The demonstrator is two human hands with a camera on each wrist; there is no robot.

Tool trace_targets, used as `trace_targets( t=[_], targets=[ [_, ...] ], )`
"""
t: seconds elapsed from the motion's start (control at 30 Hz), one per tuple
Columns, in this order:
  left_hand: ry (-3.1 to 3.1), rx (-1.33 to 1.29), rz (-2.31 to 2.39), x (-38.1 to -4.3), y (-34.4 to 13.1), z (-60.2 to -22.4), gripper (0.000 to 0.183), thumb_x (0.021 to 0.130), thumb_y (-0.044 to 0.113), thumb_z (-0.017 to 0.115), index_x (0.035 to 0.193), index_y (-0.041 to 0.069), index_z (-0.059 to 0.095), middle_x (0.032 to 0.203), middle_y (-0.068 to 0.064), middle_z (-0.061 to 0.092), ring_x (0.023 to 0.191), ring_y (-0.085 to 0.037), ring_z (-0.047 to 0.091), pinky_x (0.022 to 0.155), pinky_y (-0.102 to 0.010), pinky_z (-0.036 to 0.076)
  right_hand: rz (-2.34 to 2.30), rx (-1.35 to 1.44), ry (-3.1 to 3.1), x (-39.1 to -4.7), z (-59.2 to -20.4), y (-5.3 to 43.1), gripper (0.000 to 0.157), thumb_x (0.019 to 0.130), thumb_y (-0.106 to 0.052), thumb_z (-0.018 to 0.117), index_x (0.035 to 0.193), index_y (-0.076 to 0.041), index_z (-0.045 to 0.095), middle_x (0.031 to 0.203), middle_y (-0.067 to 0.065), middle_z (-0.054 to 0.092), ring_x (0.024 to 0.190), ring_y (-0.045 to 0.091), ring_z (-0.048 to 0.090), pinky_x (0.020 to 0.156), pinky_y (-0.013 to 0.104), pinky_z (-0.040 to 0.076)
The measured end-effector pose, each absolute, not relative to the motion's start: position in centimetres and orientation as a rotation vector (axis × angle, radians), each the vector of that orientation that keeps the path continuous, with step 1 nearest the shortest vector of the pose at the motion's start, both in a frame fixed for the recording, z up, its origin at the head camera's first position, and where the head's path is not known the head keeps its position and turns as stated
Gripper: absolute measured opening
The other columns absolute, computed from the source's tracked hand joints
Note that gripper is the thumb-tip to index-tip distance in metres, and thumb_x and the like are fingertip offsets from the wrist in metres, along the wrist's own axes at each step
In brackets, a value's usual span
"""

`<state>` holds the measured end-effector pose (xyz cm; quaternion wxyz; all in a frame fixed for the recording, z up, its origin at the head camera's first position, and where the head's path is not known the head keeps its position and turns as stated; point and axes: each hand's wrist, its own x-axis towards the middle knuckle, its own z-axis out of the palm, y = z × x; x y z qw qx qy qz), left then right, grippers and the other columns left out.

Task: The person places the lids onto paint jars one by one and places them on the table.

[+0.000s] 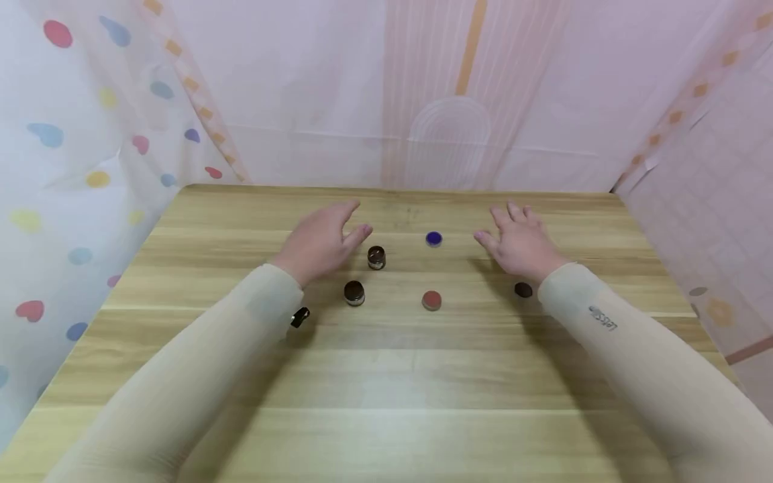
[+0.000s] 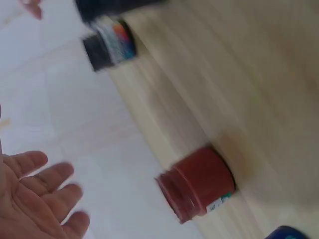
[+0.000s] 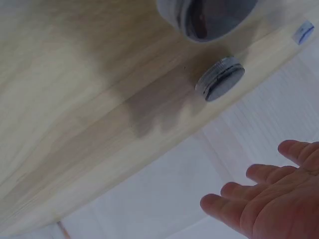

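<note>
Jar (image 1: 376,258), small, round, glossy brown and lidless, stands upright on the wood-grained table (image 1: 386,382), its axis vertical; the left hand (image 1: 323,241), just left of it, is nearer, fingers spread, gripping nothing; the right hand (image 1: 518,245), well to the jar's right, likewise spreads unladen fingers; a flat, round, blue-topped disc (image 1: 433,239) lies right of the jar; a flat, round, reddish disc (image 1: 431,300) lies to its right, closer to the person.
</note>
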<state>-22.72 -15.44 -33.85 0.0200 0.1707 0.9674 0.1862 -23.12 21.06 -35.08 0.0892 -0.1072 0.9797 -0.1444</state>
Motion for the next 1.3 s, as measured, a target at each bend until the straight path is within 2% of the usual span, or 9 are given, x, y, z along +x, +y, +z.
trace_targets(
  t=[0.13,0.27,0.53,0.67,0.8,0.9,1.07,1.2,1.3],
  targets=[
    [2.914,0.543,0.719,-20.3,-15.5,-32.9,0.072,0.105,0.060,0.052,0.159,0.012,0.044,0.155,-0.012,0.056,0.141,-0.033,0.056,0.118,-0.054,0.043,-0.417,-0.363,2.918,-22.4,-34.4,21.6,0.079,0.112,-0.054,0.036,0.166,0.001,0.019,0.171,0.031,0.014,0.161,0.049,0.008,0.131,0.061,0.004],
    [2.862,0.523,0.669,-18.4,-16.0,-32.9,0.079,0.096,0.063,0.066,0.155,0.011,0.050,0.142,-0.013,0.064,0.126,-0.032,0.065,0.106,-0.055,0.052,-0.441,-0.363,2.915,-21.6,-33.6,21.3,0.074,0.112,-0.050,0.039,0.164,0.002,0.027,0.170,0.031,0.022,0.160,0.048,0.016,0.130,0.061,0.011],
    [2.785,0.473,0.478,-16.9,-16.0,-35.3,0.081,0.090,0.052,0.080,0.152,0.008,0.051,0.144,-0.013,0.064,0.128,-0.033,0.065,0.107,-0.054,0.051,-0.416,-0.425,2.936,-19.8,-32.9,20.6,0.064,0.111,-0.040,0.048,0.158,0.003,0.041,0.164,0.029,0.037,0.155,0.048,0.031,0.127,0.060,0.025],
    [2.805,0.467,0.450,-17.1,-15.4,-36.2,0.058,0.090,0.045,0.081,0.134,0.012,0.065,0.124,-0.006,0.071,0.106,-0.025,0.070,0.092,-0.047,0.056,-0.421,-0.416,2.942,-19.1,-33.0,20.8,0.060,0.110,-0.036,0.053,0.155,0.003,0.045,0.158,0.029,0.046,0.149,0.049,0.039,0.124,0.061,0.030],
    [2.816,0.454,0.439,-17.5,-14.9,-36.7,0.029,0.092,0.036,0.080,0.112,0.017,0.071,0.100,-0.001,0.068,0.084,-0.021,0.060,0.075,-0.038,0.048,-0.364,-0.429,2.939,-18.6,-33.3,21.4,0.059,0.108,-0.034,0.057,0.151,0.005,0.050,0.150,0.031,0.053,0.142,0.049,0.047,0.121,0.061,0.035],
    [2.808,0.440,0.443,-17.8,-14.7,-36.7,0.021,0.093,0.032,0.078,0.108,0.017,0.072,0.095,-0.001,0.066,0.081,-0.020,0.058,0.072,-0.036,0.045,-0.307,-0.447,2.918,-18.2,-33.5,22.1,0.057,0.105,-0.032,0.062,0.148,0.006,0.053,0.145,0.032,0.058,0.138,0.050,0.052,0.117,0.061,0.040],
    [2.800,0.454,0.431,-18.3,-14.7,-36.8,0.020,0.093,0.030,0.077,0.106,0.015,0.074,0.098,-0.002,0.071,0.083,-0.020,0.063,0.078,-0.039,0.052,-0.234,-0.450,2.842,-18.0,-33.7,23.7,0.057,0.098,-0.025,0.072,0.144,0.005,0.056,0.140,0.031,0.062,0.131,0.051,0.058,0.109,0.063,0.046],
    [2.795,0.442,0.422,-18.5,-14.7,-36.9,0.020,0.093,0.030,0.077,0.107,0.016,0.074,0.099,-0.001,0.072,0.084,-0.020,0.064,0.080,-0.040,0.052,-0.219,-0.467,2.790,-18.0,-34.4,24.7,0.046,0.092,-0.022,0.078,0.129,0.003,0.066,0.117,0.022,0.074,0.104,0.038,0.070,0.096,0.057,0.054],
    [2.796,0.441,0.425,-18.5,-14.7,-36.9,0.016,0.094,0.030,0.075,0.103,0.017,0.072,0.095,-0.001,0.069,0.082,-0.020,0.061,0.076,-0.038,0.049,-0.225,-0.495,2.789,-18.1,-35.1,25.2,0.026,0.091,-0.017,0.076,0.111,-0.001,0.071,0.098,0.012,0.075,0.087,0.027,0.066,0.087,0.052,0.055]
  ],
)
